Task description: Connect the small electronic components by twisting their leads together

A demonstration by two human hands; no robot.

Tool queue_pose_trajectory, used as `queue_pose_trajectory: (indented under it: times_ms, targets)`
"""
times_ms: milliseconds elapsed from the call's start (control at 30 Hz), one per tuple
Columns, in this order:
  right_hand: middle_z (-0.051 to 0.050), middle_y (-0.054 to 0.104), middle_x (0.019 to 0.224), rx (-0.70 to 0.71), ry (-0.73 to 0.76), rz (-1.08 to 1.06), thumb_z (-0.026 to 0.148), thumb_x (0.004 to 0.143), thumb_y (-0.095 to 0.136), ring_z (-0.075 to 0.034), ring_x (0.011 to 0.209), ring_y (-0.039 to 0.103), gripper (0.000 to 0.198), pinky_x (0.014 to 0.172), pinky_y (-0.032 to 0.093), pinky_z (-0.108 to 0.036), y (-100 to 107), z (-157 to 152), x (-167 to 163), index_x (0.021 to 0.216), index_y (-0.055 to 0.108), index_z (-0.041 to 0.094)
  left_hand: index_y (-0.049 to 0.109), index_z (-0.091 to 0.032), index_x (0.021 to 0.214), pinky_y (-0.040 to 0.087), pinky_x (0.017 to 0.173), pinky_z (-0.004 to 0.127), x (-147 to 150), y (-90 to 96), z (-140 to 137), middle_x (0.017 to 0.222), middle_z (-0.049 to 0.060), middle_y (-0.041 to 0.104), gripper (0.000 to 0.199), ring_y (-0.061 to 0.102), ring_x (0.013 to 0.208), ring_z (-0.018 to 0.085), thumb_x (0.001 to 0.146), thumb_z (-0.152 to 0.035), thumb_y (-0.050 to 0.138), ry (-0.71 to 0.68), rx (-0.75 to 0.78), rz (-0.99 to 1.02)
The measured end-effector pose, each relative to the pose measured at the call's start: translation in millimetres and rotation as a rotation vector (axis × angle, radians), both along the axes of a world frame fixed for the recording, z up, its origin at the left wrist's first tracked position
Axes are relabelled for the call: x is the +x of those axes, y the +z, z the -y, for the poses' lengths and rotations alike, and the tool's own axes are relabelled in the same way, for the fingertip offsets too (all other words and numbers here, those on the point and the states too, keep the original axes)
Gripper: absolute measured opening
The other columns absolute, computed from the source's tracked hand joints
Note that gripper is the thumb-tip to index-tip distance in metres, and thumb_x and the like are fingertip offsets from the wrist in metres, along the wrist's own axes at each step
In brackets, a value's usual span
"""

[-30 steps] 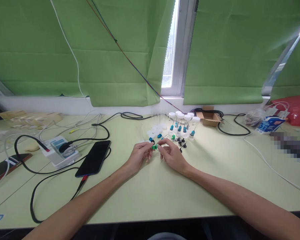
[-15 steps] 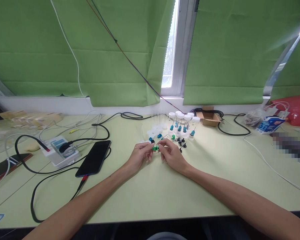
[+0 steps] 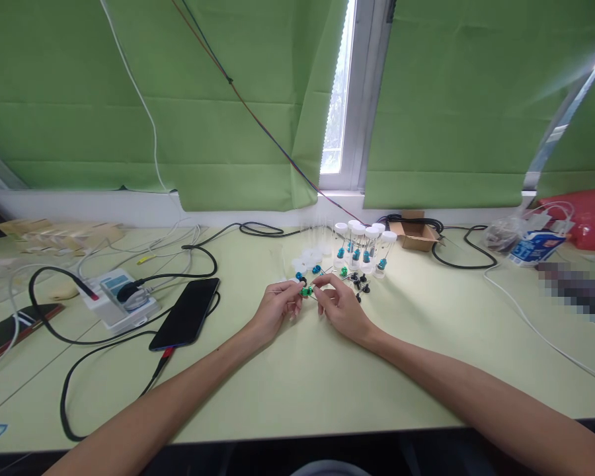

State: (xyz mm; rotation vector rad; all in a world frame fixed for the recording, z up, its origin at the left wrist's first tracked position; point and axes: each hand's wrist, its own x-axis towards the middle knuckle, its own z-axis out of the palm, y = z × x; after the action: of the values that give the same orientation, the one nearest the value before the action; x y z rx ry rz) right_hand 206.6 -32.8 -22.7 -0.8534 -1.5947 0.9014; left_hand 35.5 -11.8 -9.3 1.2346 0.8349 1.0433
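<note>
Between my two hands is a small green part (image 3: 307,291) with a thin metal pin on it. The fingertips of my left hand (image 3: 280,305) pinch it from the left, and the pin sticks out to the left past the thumb. My right hand (image 3: 341,305) has its thumb and forefinger closed at the part's right side. Just beyond the hands lie small blue parts (image 3: 317,270), another green part (image 3: 344,272) and several black caps (image 3: 361,279). Clear tubes with white lids (image 3: 371,231) stand behind them, with blue parts on pins inside.
A black phone (image 3: 186,313) and a white power strip (image 3: 121,301) with looping cables lie on the left. At the back stand empty clear tubes (image 3: 322,233) and an open cardboard box (image 3: 414,235). A blue-and-white packet (image 3: 536,247) is at the right.
The green part has shifted very slightly to the left and up between my fingertips. Both hands are otherwise in nearly the same place.
</note>
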Motion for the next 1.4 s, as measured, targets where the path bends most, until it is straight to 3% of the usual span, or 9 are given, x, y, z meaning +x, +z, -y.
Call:
queue_pose_trajectory:
  times_ms: [367,733,1167,1400]
  targets:
    - [0.001,0.054,0.073,-0.040,0.004,-0.029,0.044,0.094,0.048,-0.008,0.046,0.050,0.025,0.041,0.040,-0.022,-0.9,-1.6,-1.5,0.091,0.056,0.020,0.062,-0.014,0.066,0.036,0.043,0.021,0.8,0.0,0.0,0.053,0.000,0.054,0.029,0.046,0.047,0.009,0.080,-0.039,0.069,-0.022,0.002,-0.021]
    - [-0.004,0.058,0.098,0.010,0.001,0.009,0.039,0.092,0.052,-0.009,0.056,0.055,0.021,0.048,0.046,-0.023,-0.3,-0.1,0.5,0.101,0.056,0.020,0.065,-0.013,0.068,0.035,0.043,0.020,0.2,0.4,1.0,0.053,0.000,0.054,0.027,0.047,0.047,0.008,0.079,-0.037,0.069,0.002,-0.005,0.004]
    - [0.001,0.056,0.070,-0.015,0.011,-0.011,0.042,0.097,0.045,-0.008,0.044,0.049,0.025,0.044,0.041,-0.023,-1.7,-1.4,-1.2,0.089,0.055,0.020,0.065,-0.014,0.067,0.036,0.045,0.021,-0.3,1.1,2.4,0.055,0.000,0.053,0.029,0.046,0.049,0.009,0.080,-0.040,0.068,-0.033,0.026,-0.039]
    - [-0.004,0.058,0.099,-0.012,0.001,0.004,0.041,0.093,0.051,-0.008,0.053,0.055,0.022,0.044,0.044,-0.022,0.3,0.2,0.2,0.100,0.055,0.021,0.065,-0.014,0.067,0.035,0.043,0.021,0.5,0.6,0.4,0.053,-0.001,0.052,0.028,0.046,0.047,0.009,0.079,-0.039,0.069,0.009,0.004,-0.007]
